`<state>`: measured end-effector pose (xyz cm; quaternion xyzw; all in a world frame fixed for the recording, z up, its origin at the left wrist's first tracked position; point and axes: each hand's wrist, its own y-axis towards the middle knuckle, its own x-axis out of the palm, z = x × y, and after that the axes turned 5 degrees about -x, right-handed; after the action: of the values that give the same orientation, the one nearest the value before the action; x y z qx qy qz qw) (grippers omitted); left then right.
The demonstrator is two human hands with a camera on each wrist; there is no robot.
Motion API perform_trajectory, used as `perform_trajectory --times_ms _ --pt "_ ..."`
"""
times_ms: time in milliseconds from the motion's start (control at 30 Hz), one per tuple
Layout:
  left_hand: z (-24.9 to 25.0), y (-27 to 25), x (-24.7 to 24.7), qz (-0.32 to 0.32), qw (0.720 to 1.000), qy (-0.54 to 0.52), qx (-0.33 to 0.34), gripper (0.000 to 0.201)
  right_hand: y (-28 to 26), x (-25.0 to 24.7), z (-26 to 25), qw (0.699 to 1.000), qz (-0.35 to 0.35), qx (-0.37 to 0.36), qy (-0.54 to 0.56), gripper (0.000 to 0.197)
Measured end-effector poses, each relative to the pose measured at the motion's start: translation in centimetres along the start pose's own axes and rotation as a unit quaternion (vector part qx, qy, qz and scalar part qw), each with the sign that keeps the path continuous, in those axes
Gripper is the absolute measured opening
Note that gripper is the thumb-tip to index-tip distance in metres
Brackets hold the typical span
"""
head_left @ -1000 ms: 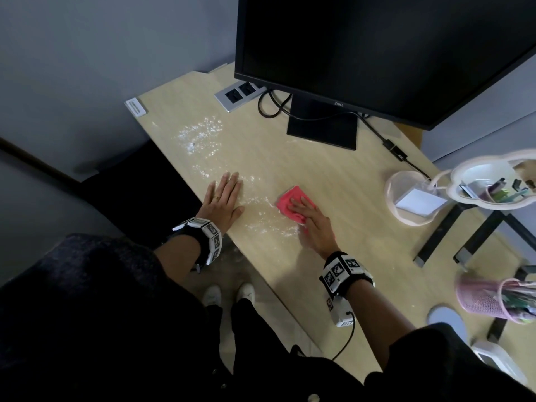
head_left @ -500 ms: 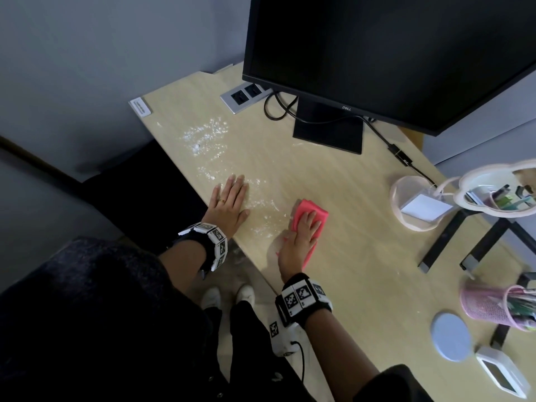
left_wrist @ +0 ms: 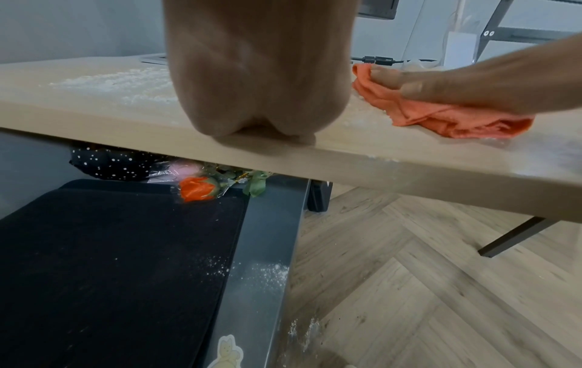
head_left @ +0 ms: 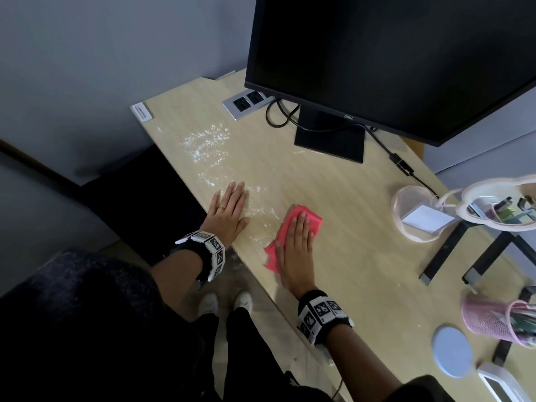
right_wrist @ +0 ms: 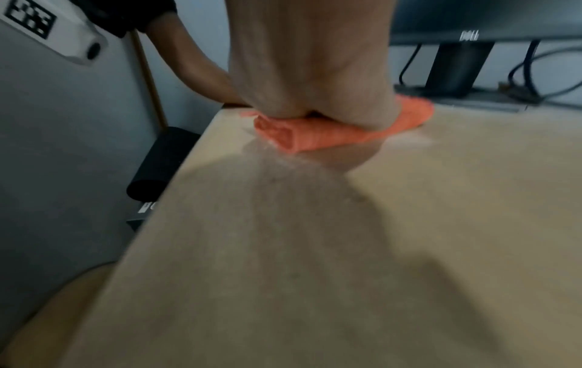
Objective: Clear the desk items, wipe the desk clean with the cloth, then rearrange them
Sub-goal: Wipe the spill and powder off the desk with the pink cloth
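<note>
I see the right hand (head_left: 295,245) pressing flat on the cloth (head_left: 311,220), front of the monitor (head_left: 377,53); left hand (head_left: 229,210) flat on desk (head_left: 362,242). I'd sweep left through the powder (head_left: 206,143), pressing evenly.

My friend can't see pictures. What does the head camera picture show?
A person's right hand presses a pink cloth flat on a wooden desk, beside spilled white powder. Their left hand lies flat near the edge, and a black monitor stands behind.
</note>
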<state>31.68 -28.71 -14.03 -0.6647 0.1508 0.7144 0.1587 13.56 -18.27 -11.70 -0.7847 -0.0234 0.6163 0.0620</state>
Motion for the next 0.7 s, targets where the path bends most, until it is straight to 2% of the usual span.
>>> perform_trajectory --times_ms 100,233,700 --pt "0.0 -0.1 -0.1 0.006 1.000 -0.006 0.002 0.065 0.5 0.5 -1.4 0.999 0.014 0.049 -0.017 0.065" --pt "0.2 -0.1 -0.3 0.010 1.000 -0.007 0.001 0.065 1.3 0.9 -1.9 0.998 0.031 0.056 -0.020 0.065" --pt "0.3 0.1 -0.7 -0.010 1.000 -0.028 -0.003 0.066 6.2 0.7 -2.8 0.997 0.030 -0.070 -0.031 0.062"
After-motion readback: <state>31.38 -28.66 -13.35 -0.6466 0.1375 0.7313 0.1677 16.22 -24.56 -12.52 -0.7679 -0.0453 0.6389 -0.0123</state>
